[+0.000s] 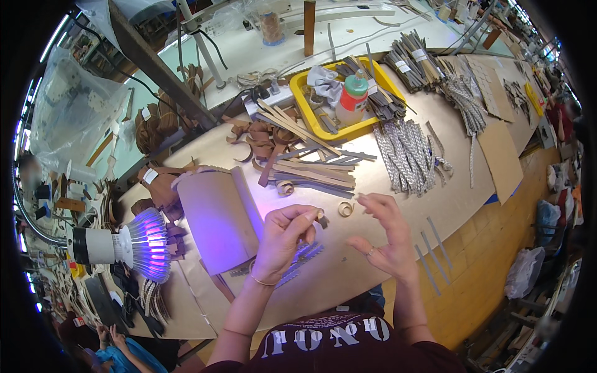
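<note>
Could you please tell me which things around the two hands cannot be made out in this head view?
- Small piece pinched in the left hand: fingertips cover most of it.
- Grey strips beneath that hand: wrist hides their length.
- Small ring on the table: too small to tell its material.
- Right hand: fingers spread, holding nothing visible.

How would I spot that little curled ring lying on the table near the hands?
Start at the yellow tray at the far side of the worktable, then come toward the person past the pile of flat tan strips. The small curled strip lies alone between the left hand and the right hand, the only piece coiled into a ring.
</note>
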`<state>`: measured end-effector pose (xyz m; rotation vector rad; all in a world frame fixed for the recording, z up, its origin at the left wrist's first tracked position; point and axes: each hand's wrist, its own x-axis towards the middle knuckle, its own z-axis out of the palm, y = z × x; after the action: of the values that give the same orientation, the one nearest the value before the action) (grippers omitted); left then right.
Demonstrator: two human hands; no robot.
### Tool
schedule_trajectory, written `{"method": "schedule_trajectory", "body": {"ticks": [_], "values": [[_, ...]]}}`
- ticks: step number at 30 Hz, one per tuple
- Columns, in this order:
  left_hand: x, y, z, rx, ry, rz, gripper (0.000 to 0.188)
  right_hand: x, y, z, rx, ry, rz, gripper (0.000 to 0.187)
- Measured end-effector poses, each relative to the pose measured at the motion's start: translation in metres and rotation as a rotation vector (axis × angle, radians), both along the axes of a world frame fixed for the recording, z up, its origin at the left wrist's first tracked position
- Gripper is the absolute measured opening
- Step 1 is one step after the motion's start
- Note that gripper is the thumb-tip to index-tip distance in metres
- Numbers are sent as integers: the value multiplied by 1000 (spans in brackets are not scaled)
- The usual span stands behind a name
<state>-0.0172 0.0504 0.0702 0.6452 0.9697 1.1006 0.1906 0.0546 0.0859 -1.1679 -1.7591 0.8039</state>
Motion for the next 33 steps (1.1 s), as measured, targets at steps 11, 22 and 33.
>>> {"method": "schedule_trajectory", "body": {"ticks": [11,22,33], "values": [[-6,-2,-27,-344,-583,276,7,31,-15,-14,-73,715,333,12],[-30,-4,-57,-96,-301,341,15,204,-81,-5,-139,189,-660,18],[3,-24,-43,-65,-68,264,18,175,-12,-89,-585,-61,-798,32]]}}
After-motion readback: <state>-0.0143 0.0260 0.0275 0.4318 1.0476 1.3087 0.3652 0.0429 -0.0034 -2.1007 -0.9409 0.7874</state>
